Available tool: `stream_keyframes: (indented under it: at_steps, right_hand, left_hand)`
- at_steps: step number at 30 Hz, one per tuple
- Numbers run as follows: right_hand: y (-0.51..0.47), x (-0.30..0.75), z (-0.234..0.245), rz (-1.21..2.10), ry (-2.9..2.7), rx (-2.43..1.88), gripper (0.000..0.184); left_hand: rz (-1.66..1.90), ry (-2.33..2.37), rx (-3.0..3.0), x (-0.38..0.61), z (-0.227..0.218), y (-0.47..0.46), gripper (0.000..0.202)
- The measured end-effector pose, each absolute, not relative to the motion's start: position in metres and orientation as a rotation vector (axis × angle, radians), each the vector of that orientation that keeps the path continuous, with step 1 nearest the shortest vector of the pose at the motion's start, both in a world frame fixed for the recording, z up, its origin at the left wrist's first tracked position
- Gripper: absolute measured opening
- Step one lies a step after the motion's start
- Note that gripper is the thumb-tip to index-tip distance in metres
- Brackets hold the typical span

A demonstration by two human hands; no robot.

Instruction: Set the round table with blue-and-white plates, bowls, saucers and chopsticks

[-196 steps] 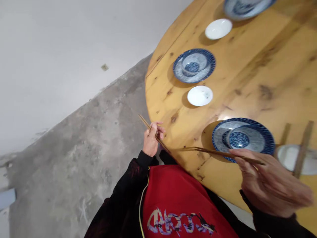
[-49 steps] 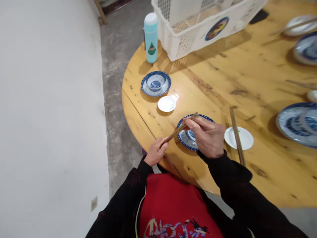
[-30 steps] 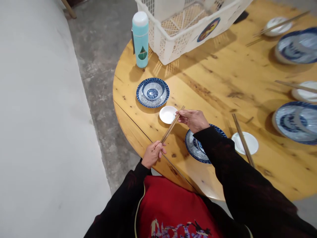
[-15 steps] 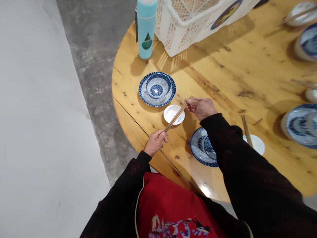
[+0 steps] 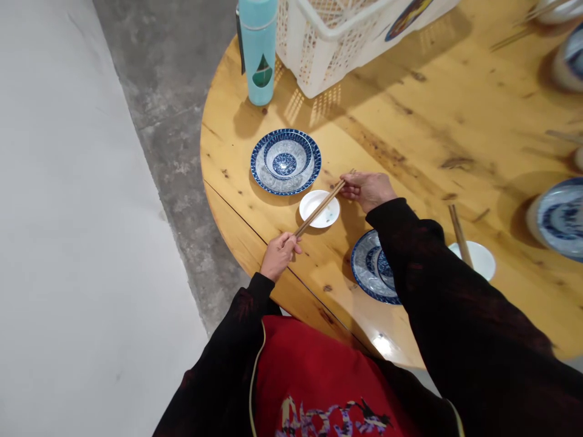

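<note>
From the head camera, we see a pair of chopsticks point(image 5: 321, 207) at the centre of the frame, slanting over a white dish point(image 5: 328, 215). The left hand point(image 5: 279, 255) has its fingers clamped on their lower end, the right hand point(image 5: 368, 190) on their upper end. Just above the dish, we find a bowl point(image 5: 285, 162) on a blue-rimmed plate point(image 5: 263, 177); at the top, a bottle point(image 5: 259, 51) beside a crate point(image 5: 314, 57) on the surface point(image 5: 401, 158).

A black sleeve point(image 5: 455, 303) hides part of a blue-rimmed plate point(image 5: 363, 276) and its bowl point(image 5: 385, 272); the left hand point(image 5: 277, 255) covers the lower ends of the chopsticks point(image 5: 323, 204). The top edge crops a turquoise flask point(image 5: 260, 57) and white crate point(image 5: 328, 60), the right edge 2 blue-and-white dishes point(image 5: 563, 218).
</note>
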State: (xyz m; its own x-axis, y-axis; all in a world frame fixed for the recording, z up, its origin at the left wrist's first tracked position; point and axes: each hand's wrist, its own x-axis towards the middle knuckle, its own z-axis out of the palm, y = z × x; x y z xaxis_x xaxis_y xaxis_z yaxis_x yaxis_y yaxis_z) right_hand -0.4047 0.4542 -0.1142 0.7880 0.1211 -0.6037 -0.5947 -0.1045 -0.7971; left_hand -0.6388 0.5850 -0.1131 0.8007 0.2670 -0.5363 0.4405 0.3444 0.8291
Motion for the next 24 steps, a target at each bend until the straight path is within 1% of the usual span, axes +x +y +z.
stream_keyframes:
  at_steps: [7,14,24]
  right_hand:
    - [0.4521,-0.4012,-0.1173,0.655,0.411,-1.593,0.016]
    - [0.4504,-0.4035,-0.118,0.654,0.379,-1.61,0.02]
    - [0.4514,-0.4062,-0.1185,0.617,0.383,-1.611,0.021]
  left_hand:
    - [-0.125,0.654,1.254,-0.6393,-0.1158,0.5882,0.032]
    - [-0.116,0.679,1.27,-0.6391,-0.114,0.5865,0.033]
    - [-0.112,0.714,1.252,-0.64,-0.1168,0.5889,0.038]
